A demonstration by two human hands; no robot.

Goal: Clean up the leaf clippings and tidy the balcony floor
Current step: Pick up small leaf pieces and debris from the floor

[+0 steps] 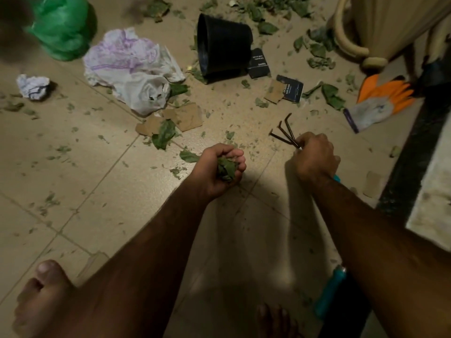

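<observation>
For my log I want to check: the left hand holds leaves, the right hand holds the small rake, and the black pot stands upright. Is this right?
Not quite. In the head view the black pot lies on its side, not upright. The rest holds: the left hand grips leaves, the right hand grips the small rake.
</observation>
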